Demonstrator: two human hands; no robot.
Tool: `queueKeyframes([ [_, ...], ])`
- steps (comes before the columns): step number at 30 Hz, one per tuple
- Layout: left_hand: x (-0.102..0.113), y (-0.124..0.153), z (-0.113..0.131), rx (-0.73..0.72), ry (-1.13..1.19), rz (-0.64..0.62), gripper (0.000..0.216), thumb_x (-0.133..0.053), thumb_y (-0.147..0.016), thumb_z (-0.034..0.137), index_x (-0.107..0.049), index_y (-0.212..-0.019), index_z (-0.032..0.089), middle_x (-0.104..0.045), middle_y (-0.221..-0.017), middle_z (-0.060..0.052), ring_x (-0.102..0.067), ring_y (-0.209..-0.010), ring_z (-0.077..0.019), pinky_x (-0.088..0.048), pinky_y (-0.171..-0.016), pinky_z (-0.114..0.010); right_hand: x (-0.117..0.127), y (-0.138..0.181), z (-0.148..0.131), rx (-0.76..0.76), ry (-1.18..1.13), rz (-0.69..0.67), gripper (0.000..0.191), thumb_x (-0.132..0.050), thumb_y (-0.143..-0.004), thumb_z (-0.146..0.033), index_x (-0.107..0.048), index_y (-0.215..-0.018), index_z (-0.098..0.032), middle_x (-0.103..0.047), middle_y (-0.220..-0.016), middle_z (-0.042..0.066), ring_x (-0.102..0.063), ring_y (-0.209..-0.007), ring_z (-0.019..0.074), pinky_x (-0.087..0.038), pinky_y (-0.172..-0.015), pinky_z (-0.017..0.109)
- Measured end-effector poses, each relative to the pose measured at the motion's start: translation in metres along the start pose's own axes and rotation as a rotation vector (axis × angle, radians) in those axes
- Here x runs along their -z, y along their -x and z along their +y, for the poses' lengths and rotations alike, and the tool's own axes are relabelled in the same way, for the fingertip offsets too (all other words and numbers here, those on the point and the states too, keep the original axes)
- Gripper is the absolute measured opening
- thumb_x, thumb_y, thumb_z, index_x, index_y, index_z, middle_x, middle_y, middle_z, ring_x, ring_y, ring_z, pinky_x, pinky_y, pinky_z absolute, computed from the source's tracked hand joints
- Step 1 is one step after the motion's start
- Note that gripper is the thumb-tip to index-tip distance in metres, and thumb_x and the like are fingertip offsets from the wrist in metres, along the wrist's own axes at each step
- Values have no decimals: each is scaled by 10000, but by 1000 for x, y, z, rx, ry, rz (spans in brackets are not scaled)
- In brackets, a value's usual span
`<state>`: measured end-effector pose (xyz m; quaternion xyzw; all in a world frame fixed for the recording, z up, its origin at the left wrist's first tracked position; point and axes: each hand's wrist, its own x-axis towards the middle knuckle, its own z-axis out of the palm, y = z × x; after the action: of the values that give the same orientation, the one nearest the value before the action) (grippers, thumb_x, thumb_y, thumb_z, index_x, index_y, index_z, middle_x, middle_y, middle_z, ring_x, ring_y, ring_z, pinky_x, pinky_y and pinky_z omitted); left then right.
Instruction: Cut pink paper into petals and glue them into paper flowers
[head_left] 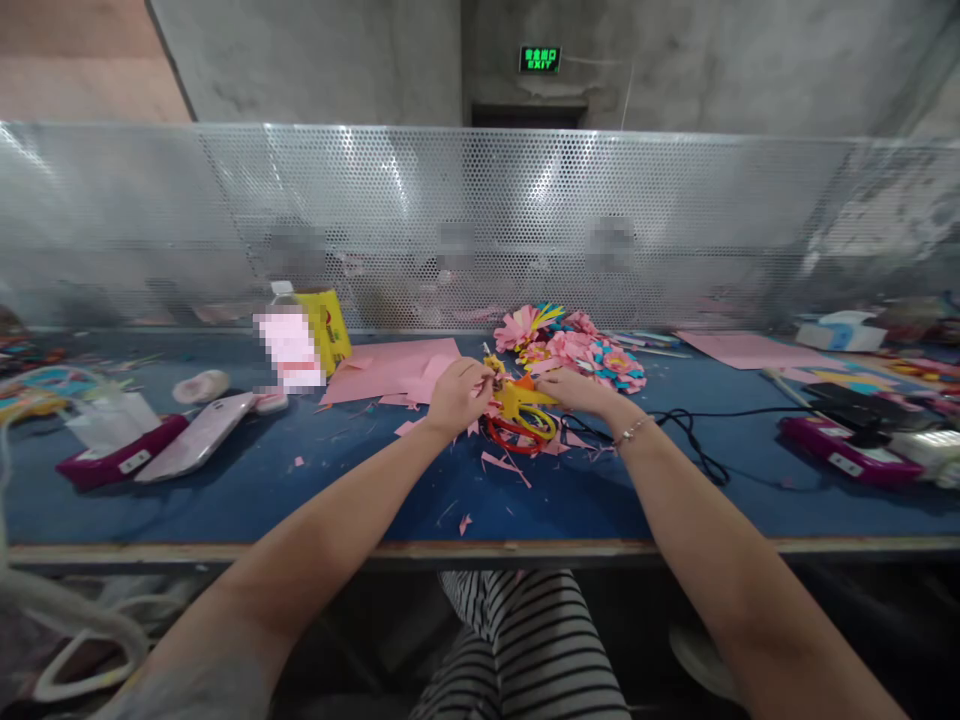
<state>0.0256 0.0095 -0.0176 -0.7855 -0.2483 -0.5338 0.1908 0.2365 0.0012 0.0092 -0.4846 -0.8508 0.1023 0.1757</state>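
Over the middle of the blue table, my left hand is closed, its fingertips pinching the left side of a yellow paper flower. My right hand is closed on the flower's right edge. A small orange paper bit shows at the top of the flower, between the hands. Just below lie yellow scissor-like handles and a red loop, partly hidden by the flower. Pink paper scraps surround them. Fine detail at the left fingertips is too small to make out.
Finished paper flowers are heaped behind my right hand. Pink sheets lie behind my left. A bottle, a phone and purple boxes stand leftward. A black cable runs right. A perforated metal screen closes the back.
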Motion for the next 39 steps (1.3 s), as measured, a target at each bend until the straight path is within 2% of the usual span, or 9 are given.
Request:
queueKeyframes([
  [3,0,-1,-1,-8,-4,53,50,-520,-764,172,-568,-751,177,-610,-715,-17,-536,-717,-132,-441,-697,-282,1,-1,1,9,25,-29,230,-304,-793,-221,-391,-586,-173,-432,-639,14,-376,-582,97,-281,-534,228],
  [8,-1,-1,-2,29,45,53,86,-545,-765,197,-564,-684,177,-597,-699,-8,-531,-699,-124,-435,-668,-273,0,-3,5,101,71,-25,183,-330,-762,-169,-386,-588,-180,-425,-642,17,-372,-613,110,-292,-569,234],
  [16,1,-2,-1,74,62,5,82,-513,-790,199,-573,-747,164,-591,-752,-25,-539,-749,-123,-439,-704,-268,2,1,-1,-24,4,-56,223,-314,-801,-223,-405,-606,-168,-437,-654,12,-386,-588,94,-285,-538,225],
  [21,1,-3,-5,105,59,-32,133,-479,-814,238,-592,-816,169,-595,-765,-28,-540,-743,-125,-448,-699,-276,2,2,-1,-34,-43,-53,225,-324,-808,-241,-417,-617,-167,-450,-654,13,-383,-587,90,-291,-534,220],
  [29,3,-6,-1,83,71,-45,142,-473,-816,225,-593,-772,165,-606,-774,-35,-540,-765,-126,-444,-729,-285,-2,1,0,-109,-97,-51,243,-323,-809,-280,-403,-609,-168,-422,-626,-3,-360,-529,74,-269,-490,214],
  [33,1,-6,3,28,82,-59,127,-489,-809,225,-599,-784,167,-617,-793,-37,-544,-794,-126,-440,-741,-281,1,0,1,-11,-13,-48,176,-348,-772,-201,-417,-615,-163,-436,-654,3,-378,-595,85,-282,-546,213],
  [36,-2,-5,4,16,85,-52,144,-481,-814,234,-608,-786,172,-613,-807,-41,-544,-797,-124,-441,-734,-279,3,0,3,91,64,-93,107,-370,-706,-109,-419,-627,-163,-448,-687,9,-379,-625,92,-287,-569,215],
  [39,-3,-5,4,29,61,-42,149,-478,-816,239,-611,-784,181,-616,-826,-42,-547,-812,-130,-438,-747,-295,4,1,1,115,83,-119,118,-368,-660,-58,-399,-626,-167,-450,-722,16,-377,-636,93,-285,-552,208],
])
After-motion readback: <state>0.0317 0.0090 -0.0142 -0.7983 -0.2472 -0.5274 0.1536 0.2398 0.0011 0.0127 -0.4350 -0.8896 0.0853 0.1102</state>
